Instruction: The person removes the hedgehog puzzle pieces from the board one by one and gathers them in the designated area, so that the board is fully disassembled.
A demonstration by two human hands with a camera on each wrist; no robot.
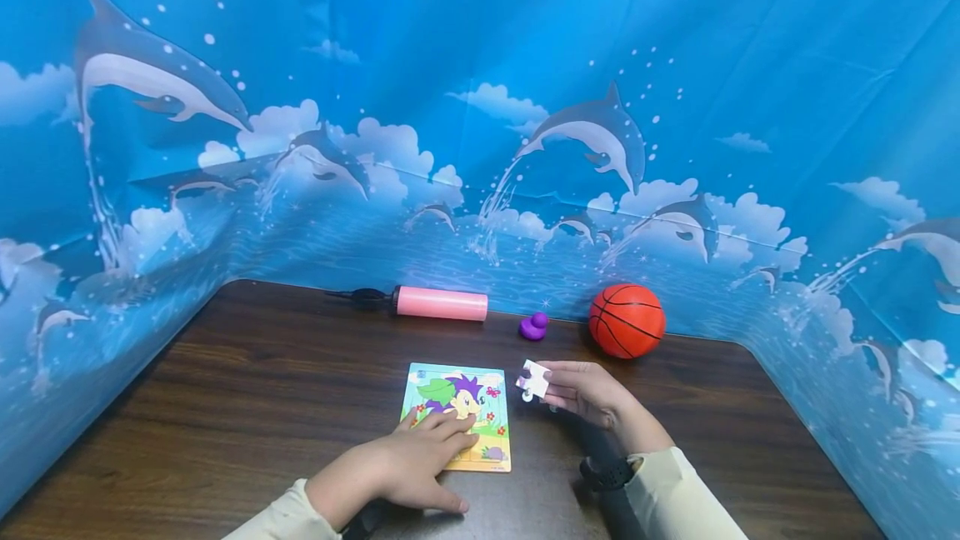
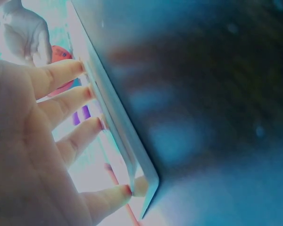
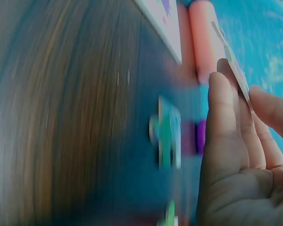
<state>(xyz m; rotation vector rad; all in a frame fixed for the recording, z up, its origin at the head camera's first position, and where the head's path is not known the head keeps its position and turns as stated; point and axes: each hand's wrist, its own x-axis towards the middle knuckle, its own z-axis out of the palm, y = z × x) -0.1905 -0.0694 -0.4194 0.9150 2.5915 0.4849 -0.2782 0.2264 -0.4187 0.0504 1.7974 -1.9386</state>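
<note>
Closed in at the back and both sides by a blue curtain (image 1: 465, 15), creased and printed with leaping dolphins (image 1: 609, 122), white clouds (image 1: 393, 140) and rippled water (image 1: 315, 248). Furnished with a dark brown table (image 1: 225, 407), wood-grained, rounded at the far corners. Lit to a pale sheen (image 1: 543, 515) near the front.

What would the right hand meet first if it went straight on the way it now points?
Probably the flat, square, multicoloured puzzle board, near its far right corner. The right hand looks raised, though, so it might pass over.
</note>
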